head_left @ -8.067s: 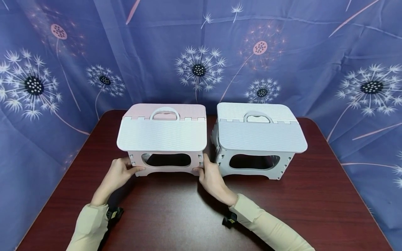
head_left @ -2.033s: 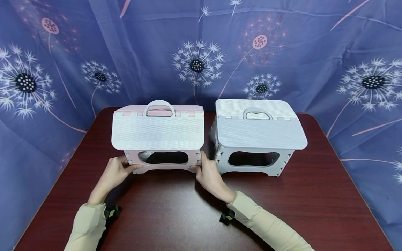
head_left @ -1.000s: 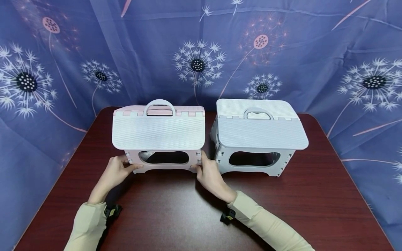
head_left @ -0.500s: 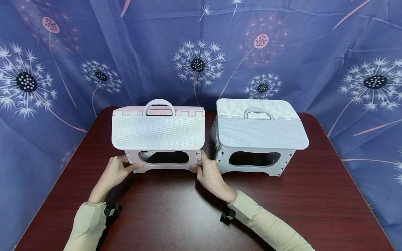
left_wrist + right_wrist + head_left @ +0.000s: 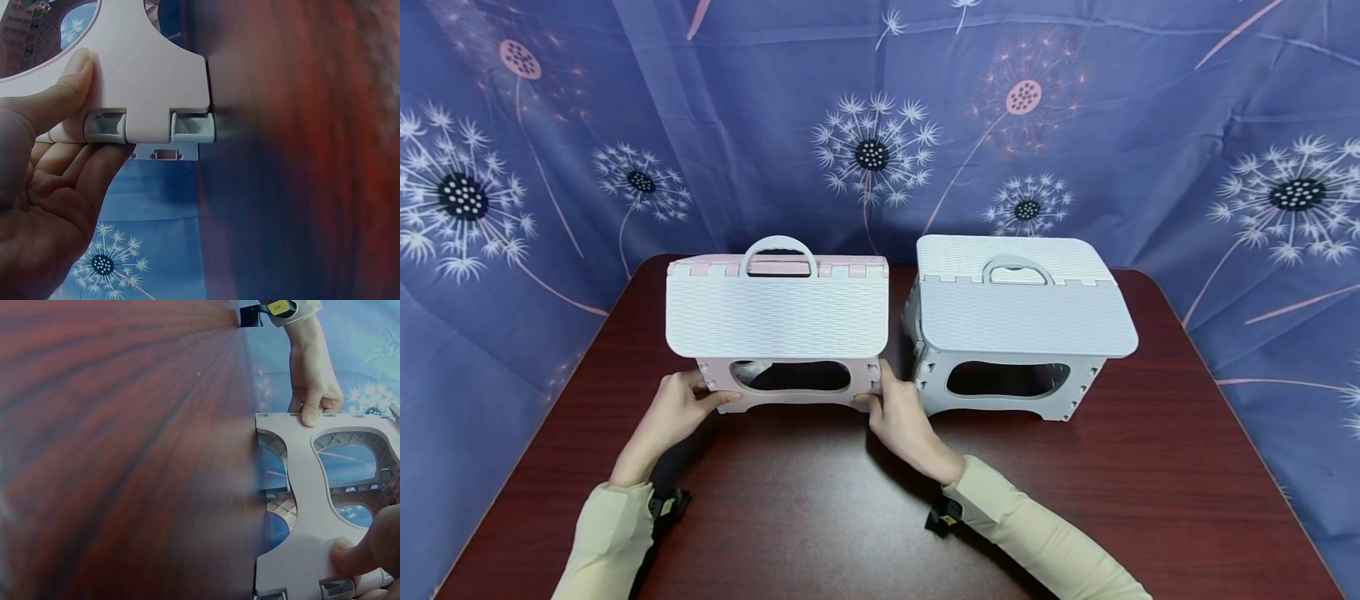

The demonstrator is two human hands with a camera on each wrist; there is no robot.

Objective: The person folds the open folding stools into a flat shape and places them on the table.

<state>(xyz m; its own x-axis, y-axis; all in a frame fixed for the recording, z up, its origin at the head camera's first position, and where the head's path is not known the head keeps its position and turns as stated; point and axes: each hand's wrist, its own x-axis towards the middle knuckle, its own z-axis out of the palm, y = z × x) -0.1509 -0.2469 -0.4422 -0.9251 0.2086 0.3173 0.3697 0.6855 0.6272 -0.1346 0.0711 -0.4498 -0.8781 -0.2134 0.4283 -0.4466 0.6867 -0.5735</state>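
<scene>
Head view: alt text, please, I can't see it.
Left hand and right hand grip the lower front corners of a pink-and-white folding stool. A gray-and-white stool stands to its right on a reddish table, before a blue dandelion curtain.

Pink-and-white plastic folding stool, grey-and-white plastic folding stool, red-brown wood-grained counter, blue cloth backdrop with white-and-pink dandelions, pale-yellow sleeves

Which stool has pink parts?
The left stool, held by left hand and right hand: its rear top panel is pink. The right stool is white and grey.
</scene>
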